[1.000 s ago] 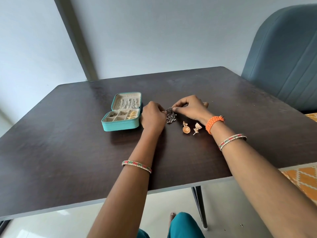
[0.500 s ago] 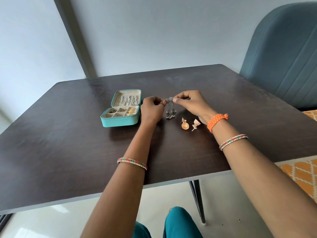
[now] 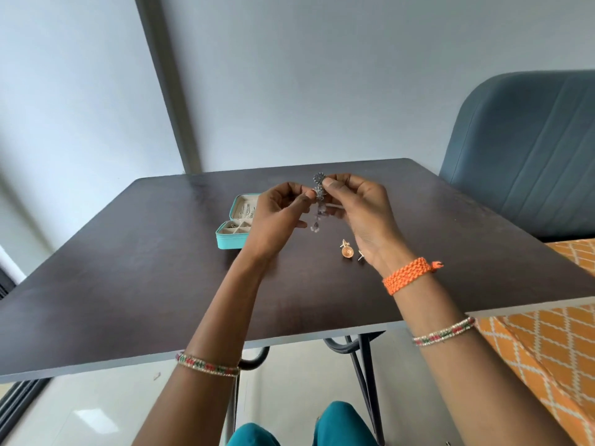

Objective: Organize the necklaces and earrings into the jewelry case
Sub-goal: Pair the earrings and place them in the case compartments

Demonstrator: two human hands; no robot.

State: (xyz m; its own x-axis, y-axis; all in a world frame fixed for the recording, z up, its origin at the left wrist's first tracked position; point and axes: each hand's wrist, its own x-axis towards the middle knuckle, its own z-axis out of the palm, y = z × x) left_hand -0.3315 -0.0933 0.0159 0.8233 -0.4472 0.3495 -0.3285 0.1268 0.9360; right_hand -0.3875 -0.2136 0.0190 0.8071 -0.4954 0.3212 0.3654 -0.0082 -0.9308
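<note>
1. While both hands are up in the air over the dark table (image 3: 145,268), they pinch one long silver earring (image 3: 318,196) between them.
2. The left hand (image 3: 277,217) pinches it with curled fingers near the top.
3. The right hand (image 3: 360,214) pinches the top part with thumb and finger.
4. The earring's bottom hangs down, blurry.
5. The teal jewelry case (image 3: 230,241) sits open on the table, partly behind the left hand.
6. A gold earring (image 3: 347,251) lies on the table, near the right wrist.
</note>
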